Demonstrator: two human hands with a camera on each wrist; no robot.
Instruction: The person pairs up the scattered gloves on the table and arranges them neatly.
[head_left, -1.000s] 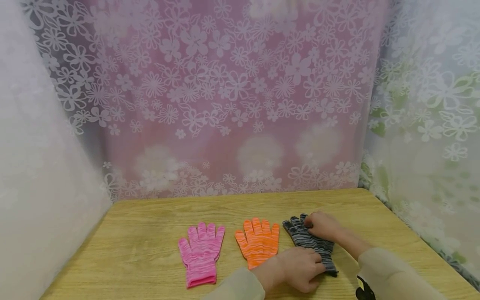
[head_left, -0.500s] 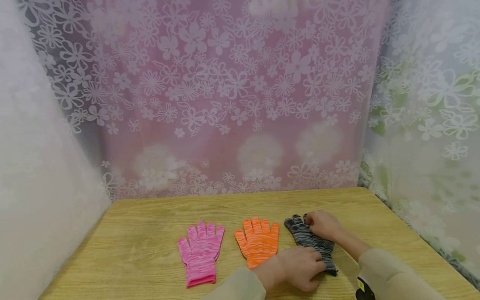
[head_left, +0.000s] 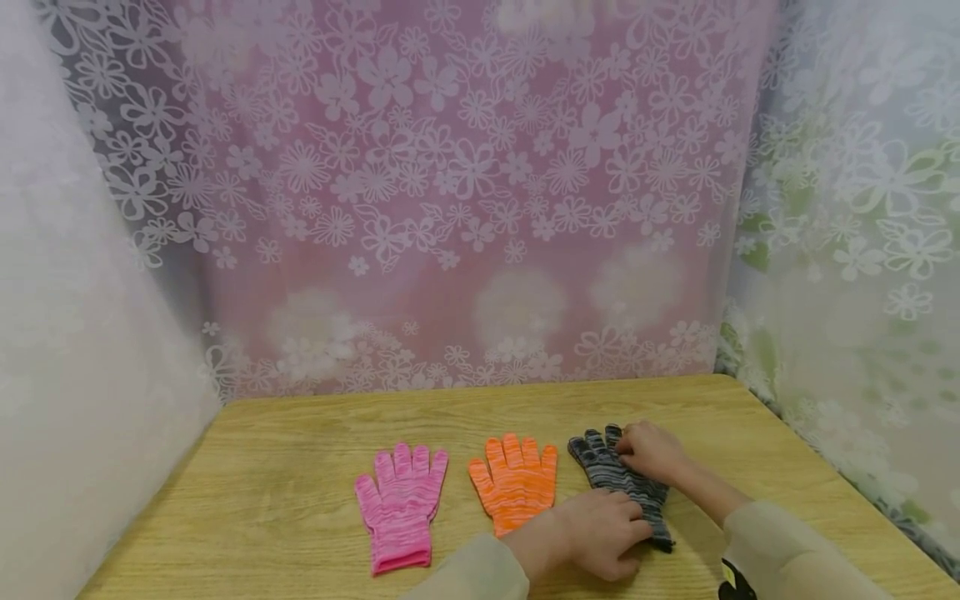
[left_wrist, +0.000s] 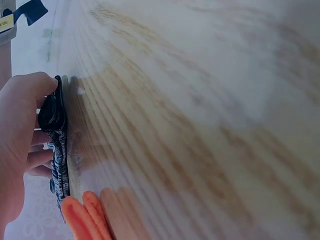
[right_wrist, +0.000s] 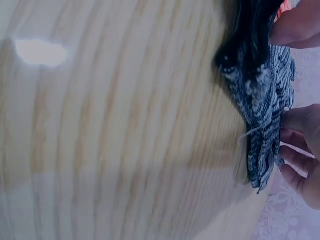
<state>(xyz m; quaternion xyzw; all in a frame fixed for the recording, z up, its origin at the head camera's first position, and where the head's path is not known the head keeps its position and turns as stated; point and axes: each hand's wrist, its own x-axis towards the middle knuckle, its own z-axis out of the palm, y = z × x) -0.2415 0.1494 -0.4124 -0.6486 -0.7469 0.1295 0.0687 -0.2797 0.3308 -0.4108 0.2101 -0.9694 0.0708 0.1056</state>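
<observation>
A black-and-grey striped knit glove (head_left: 611, 475) lies at the right of the row on the table, its fingers pointing away. My left hand (head_left: 600, 533) holds it near the cuff; in the left wrist view the thumb (left_wrist: 42, 85) is at the dark cuff end, with bent fingers farther along. My right hand (head_left: 652, 454) grips the glove around its upper right finger area, hiding part of it. The right wrist view shows the bent fingertips (right_wrist: 295, 165) right at the knit, and a loose thread at its edge.
An orange glove (head_left: 517, 483) lies just left, its cuff partly covered by my left wrist. Farther left is a pink glove (head_left: 405, 508). The wooden table (head_left: 285, 467) is enclosed by flowered curtains (head_left: 465, 208) at the back and sides.
My right hand has shifted slightly right along the striped glove, whose finger ends have changed shape a little. My left hand stays nearly still; the orange and pink gloves have not moved.
</observation>
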